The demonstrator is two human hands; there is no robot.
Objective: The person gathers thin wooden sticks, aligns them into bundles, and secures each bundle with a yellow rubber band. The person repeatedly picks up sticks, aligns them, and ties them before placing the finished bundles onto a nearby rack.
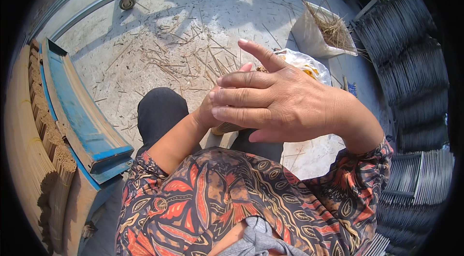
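Head view shows me the right hand (295,103) with fingers extended, overlapping the left hand (208,111), whose grip I cannot tell. Below them, between the knees (162,113), a stick bundle (224,129) shows only partly. I judge it light and stiff, its single sticks brittle, best held around the middle, away from loose ends.

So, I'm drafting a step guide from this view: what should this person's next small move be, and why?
I'd probably ease the right hand aside: it stretches across much of the left hand, and only a little of the tan bundle shows beneath, so whether the left hand grips it can't be seen.
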